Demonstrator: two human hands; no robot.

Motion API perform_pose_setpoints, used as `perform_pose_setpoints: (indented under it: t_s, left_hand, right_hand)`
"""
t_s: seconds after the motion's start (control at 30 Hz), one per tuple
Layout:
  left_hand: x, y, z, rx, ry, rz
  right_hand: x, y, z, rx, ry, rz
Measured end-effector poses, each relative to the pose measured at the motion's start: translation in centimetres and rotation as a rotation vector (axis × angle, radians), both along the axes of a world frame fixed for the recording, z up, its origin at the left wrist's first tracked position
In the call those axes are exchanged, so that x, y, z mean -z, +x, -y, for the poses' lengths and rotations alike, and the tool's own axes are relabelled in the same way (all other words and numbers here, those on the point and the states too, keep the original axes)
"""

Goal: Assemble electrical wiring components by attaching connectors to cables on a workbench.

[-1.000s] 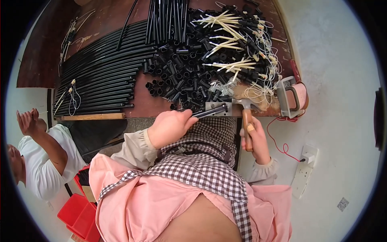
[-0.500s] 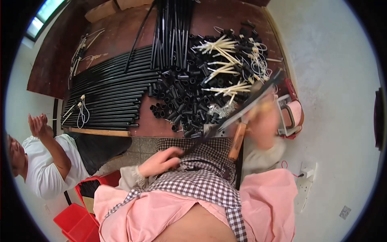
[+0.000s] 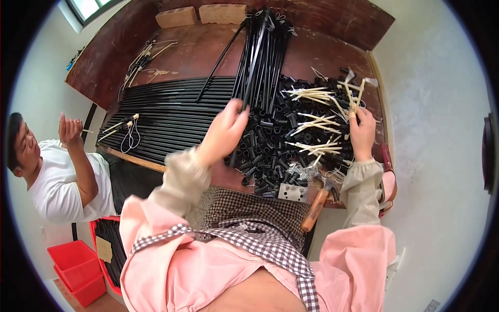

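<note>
My left hand (image 3: 228, 127) is closed around a long black rod (image 3: 254, 57). It holds that rod lengthwise over a bundle of similar black rods (image 3: 271, 67) at the back of the table. My right hand (image 3: 363, 132) pinches cream-coloured sticks (image 3: 359, 93) at the right of the table. Three fans of cream sticks (image 3: 316, 125) lie beside it on a heap of short black tubes (image 3: 260, 143). At the near edge are a metal block with holes (image 3: 292, 192) and a hammer with a wooden handle (image 3: 315, 210).
Many black rods (image 3: 171, 109) lie side by side on the left of the brown table (image 3: 317, 41). Two tan blocks (image 3: 223, 14) sit at its back. A co-worker (image 3: 73, 177) sits at the left, with red bins (image 3: 78, 262) below. A wall bounds the right.
My left hand has carried the black rod up and away, to the back bundle. My right hand has left the rod and taken hold of cream sticks. The view has shifted.
</note>
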State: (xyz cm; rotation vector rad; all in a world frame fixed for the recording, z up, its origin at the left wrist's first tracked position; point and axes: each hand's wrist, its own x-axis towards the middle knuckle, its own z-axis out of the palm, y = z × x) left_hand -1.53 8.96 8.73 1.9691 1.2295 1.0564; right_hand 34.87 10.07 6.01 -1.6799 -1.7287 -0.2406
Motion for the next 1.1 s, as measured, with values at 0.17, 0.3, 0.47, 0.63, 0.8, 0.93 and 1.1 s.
perform_pose_setpoints:
  t_s: [0.17, 0.3, 0.47, 0.63, 0.8, 0.93, 1.1]
  left_hand:
    - [3.9, 2.3, -13.8, -0.329, 0.106, -0.627]
    - [6.1, 1.0, -16.5, -0.272, 0.022, -0.76]
    - [3.1, 1.9, -11.5, -0.17, 0.051, -0.26]
    - [-1.4, 4.8, 2.7, 0.516, -1.049, 0.734]
    - [1.7, 2.3, 6.1, 0.691, -0.775, 1.238]
    - [-0.2, 0.5, 9.1, 0.582, -0.719, 0.862]
    - [-0.1, 0.2, 12.1, 0.315, 0.044, 0.187]
  right_hand:
    - [-4.9, -4.9, 3.9, -0.008, 0.143, -0.049]
    - [-7.1, -5.8, 6.5, -0.169, 0.1, -0.353]
    - [-8.4, -7.2, 8.1, -0.587, 0.096, -0.824]
    - [-4.4, -16.9, 12.4, -0.861, -0.147, -0.057]
    - [-2.2, -16.6, 14.2, -0.823, -0.397, -0.72]
    - [-3.1, -14.8, 12.9, -0.442, -0.633, -1.533]
    - [-5.5, -15.4, 13.6, -0.829, -0.771, -1.29]
